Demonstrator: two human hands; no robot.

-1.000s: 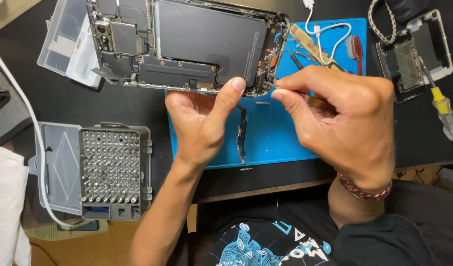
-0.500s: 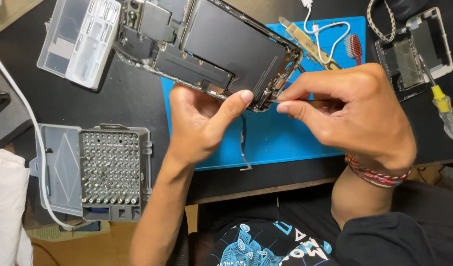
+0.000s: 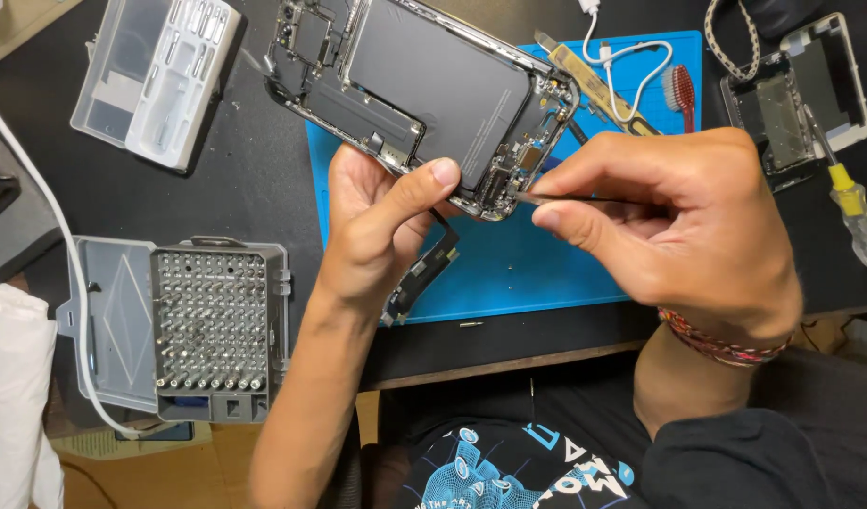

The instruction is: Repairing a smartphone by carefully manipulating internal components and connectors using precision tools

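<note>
The left hand [image 3: 381, 226] holds an opened smartphone [image 3: 424, 94] tilted above the blue work mat [image 3: 546, 273], its thumb pressed on the lower edge of the frame and the other fingers underneath, so its grip is closed on the phone. The right hand [image 3: 678, 221] pinches thin metal tweezers [image 3: 556, 199] between thumb and forefinger, the tips reaching into the lower corner of the phone, among small connectors beside the dark battery [image 3: 433, 85]. Whether the tips hold anything is too small to tell.

To do this well, the left thumb should stay firm near the working corner so the frame does not rock, and the tweezers should come in low and flat, away from the battery. A dark flex cable [image 3: 424, 273] hangs from below the phone onto the mat; it looks easy to strain, so the phone is best kept low.

A screwdriver bit set [image 3: 212, 325] lies open on the bench [image 3: 235, 188] to the left, and a second opened phone [image 3: 796, 94] with a yellow-handled screwdriver [image 3: 853, 207] lies to the right.
</note>
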